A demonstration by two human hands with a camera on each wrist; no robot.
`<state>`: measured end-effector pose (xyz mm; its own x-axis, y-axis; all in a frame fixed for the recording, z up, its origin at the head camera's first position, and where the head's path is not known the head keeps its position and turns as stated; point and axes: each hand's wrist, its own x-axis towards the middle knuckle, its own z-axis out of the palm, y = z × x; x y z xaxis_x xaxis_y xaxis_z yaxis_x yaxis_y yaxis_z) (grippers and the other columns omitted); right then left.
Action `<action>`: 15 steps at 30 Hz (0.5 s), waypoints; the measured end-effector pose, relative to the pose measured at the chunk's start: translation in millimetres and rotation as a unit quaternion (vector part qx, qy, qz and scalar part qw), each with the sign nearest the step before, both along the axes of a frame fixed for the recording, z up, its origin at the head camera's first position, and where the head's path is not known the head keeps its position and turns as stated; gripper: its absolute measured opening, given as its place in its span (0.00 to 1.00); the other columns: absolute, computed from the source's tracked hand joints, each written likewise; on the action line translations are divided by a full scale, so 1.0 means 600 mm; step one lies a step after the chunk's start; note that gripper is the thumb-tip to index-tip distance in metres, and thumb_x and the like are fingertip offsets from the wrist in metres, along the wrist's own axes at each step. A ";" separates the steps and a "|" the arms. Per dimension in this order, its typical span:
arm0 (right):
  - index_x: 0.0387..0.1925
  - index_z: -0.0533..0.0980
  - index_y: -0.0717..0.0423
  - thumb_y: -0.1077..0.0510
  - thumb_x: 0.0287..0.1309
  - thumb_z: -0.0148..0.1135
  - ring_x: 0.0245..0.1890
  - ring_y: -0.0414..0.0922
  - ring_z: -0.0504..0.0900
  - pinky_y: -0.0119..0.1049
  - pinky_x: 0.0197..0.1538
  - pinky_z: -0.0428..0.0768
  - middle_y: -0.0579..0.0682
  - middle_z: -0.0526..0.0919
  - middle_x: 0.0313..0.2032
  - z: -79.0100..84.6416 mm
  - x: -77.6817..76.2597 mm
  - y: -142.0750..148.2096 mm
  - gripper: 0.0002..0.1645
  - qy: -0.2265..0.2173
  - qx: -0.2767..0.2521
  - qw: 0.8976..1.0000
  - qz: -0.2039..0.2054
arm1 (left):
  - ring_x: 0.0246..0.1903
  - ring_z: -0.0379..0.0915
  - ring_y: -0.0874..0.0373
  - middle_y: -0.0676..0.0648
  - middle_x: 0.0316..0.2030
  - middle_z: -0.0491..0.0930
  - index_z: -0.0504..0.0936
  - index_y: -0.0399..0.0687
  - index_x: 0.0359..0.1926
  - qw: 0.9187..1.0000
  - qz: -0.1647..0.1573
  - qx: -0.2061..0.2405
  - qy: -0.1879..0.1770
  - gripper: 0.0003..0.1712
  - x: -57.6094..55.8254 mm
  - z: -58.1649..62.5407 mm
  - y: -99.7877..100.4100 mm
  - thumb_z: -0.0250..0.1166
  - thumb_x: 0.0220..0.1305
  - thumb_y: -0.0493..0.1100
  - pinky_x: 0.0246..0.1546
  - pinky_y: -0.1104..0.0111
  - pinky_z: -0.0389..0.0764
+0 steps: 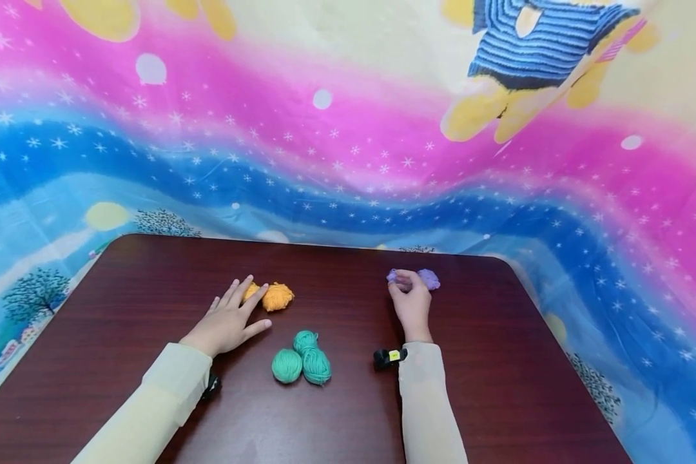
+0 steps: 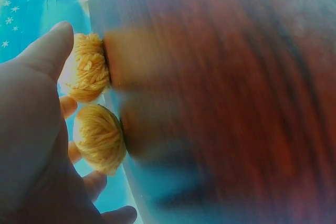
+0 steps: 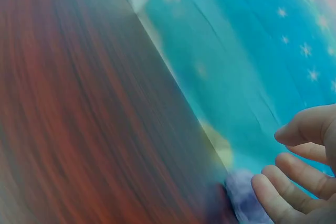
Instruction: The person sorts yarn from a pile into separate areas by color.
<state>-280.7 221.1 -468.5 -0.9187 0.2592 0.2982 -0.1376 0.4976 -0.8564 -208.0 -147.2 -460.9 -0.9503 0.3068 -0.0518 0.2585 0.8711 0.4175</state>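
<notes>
Two orange-yellow balls of yarn lie side by side at the left of the table. My left hand is spread over them, fingers reaching past the left ball and thumb out to the side. In the left wrist view both balls appear beside the fingers. Farther right, my right hand is bent loosely between two purple yarn balls. Nothing shows between its thumb and fingers in the right wrist view, where a purple ball is partly hidden by the lowest fingertip.
Three green yarn balls sit grouped at mid-table between the forearms. The dark wooden table has rounded far corners. Behind it hangs a colourful printed cloth. A small black device is worn at the right wrist.
</notes>
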 end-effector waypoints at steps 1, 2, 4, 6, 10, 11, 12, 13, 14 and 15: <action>0.52 0.82 0.62 0.66 0.61 0.68 0.45 0.55 0.85 0.51 0.50 0.82 0.60 0.85 0.47 0.000 0.000 -0.007 0.17 0.001 0.000 1.000 0.009 | 0.76 0.34 0.30 0.35 0.79 0.39 0.52 0.50 0.81 1.000 0.000 0.000 0.000 0.45 0.000 0.000 0.000 0.58 0.74 0.61 0.69 0.31 0.47; 0.51 0.82 0.63 0.66 0.60 0.68 0.45 0.55 0.86 0.50 0.49 0.83 0.60 0.86 0.46 0.000 0.000 -0.014 0.16 0.003 0.000 1.000 0.020 | 0.76 0.34 0.30 0.35 0.79 0.39 0.52 0.50 0.81 1.000 0.000 -0.001 0.001 0.45 0.000 0.000 0.000 0.58 0.74 0.61 0.69 0.31 0.47; 0.50 0.82 0.64 0.66 0.60 0.68 0.44 0.56 0.86 0.50 0.49 0.83 0.62 0.86 0.46 0.001 0.001 -0.029 0.16 0.005 0.003 0.999 0.041 | 0.76 0.34 0.30 0.35 0.79 0.39 0.52 0.50 0.81 1.000 0.001 -0.001 0.001 0.45 0.001 0.000 0.000 0.58 0.74 0.61 0.69 0.31 0.48; 0.50 0.82 0.64 0.67 0.60 0.68 0.44 0.56 0.86 0.49 0.48 0.84 0.62 0.86 0.46 0.000 0.002 -0.043 0.16 0.005 0.006 0.998 0.062 | 0.76 0.34 0.31 0.35 0.79 0.39 0.53 0.50 0.81 1.000 0.001 0.000 0.002 0.44 0.001 0.000 0.002 0.58 0.74 0.61 0.69 0.31 0.48; 0.49 0.82 0.65 0.67 0.60 0.67 0.43 0.54 0.86 0.47 0.48 0.85 0.61 0.85 0.46 -0.002 0.005 -0.067 0.15 -0.002 0.012 0.995 0.099 | 0.77 0.34 0.31 0.34 0.79 0.39 0.53 0.50 0.81 1.000 0.000 -0.001 0.001 0.44 0.001 0.000 0.004 0.58 0.74 0.61 0.69 0.31 0.48; 0.49 0.82 0.65 0.67 0.61 0.67 0.43 0.54 0.85 0.47 0.48 0.85 0.61 0.85 0.46 -0.004 0.005 -0.072 0.15 -0.002 0.013 0.994 0.107 | 0.77 0.34 0.31 0.34 0.79 0.39 0.53 0.50 0.81 1.000 0.001 -0.001 0.001 0.44 0.002 0.000 0.004 0.58 0.74 0.61 0.69 0.31 0.48; 0.49 0.82 0.65 0.67 0.61 0.68 0.43 0.54 0.85 0.47 0.48 0.85 0.61 0.85 0.46 -0.004 0.007 -0.077 0.15 -0.002 0.013 0.993 0.116 | 0.77 0.34 0.31 0.34 0.79 0.39 0.53 0.50 0.81 1.000 0.001 -0.001 0.001 0.45 0.002 0.000 0.004 0.58 0.74 0.61 0.69 0.31 0.48; 0.50 0.82 0.65 0.66 0.61 0.68 0.43 0.53 0.85 0.48 0.49 0.84 0.61 0.85 0.46 -0.003 0.009 -0.082 0.15 -0.003 0.011 0.992 0.124 | 0.77 0.34 0.31 0.34 0.79 0.39 0.53 0.50 0.81 1.000 0.001 0.000 0.001 0.45 0.002 0.000 0.004 0.58 0.74 0.61 0.69 0.31 0.47; 0.50 0.82 0.64 0.66 0.61 0.67 0.43 0.53 0.85 0.48 0.49 0.84 0.61 0.85 0.46 -0.002 0.011 -0.086 0.15 -0.003 0.009 0.991 0.133 | 0.77 0.34 0.31 0.35 0.79 0.39 0.53 0.50 0.81 1.000 0.001 0.000 0.001 0.45 0.002 0.001 0.004 0.59 0.74 0.61 0.69 0.31 0.47; 0.50 0.82 0.63 0.65 0.62 0.68 0.43 0.53 0.85 0.48 0.50 0.84 0.61 0.85 0.46 -0.001 0.012 -0.091 0.14 -0.005 0.008 0.990 0.140 | 0.77 0.34 0.31 0.35 0.79 0.39 0.52 0.50 0.81 1.000 0.002 -0.001 -0.001 0.45 0.002 0.001 0.005 0.58 0.74 0.61 0.69 0.31 0.47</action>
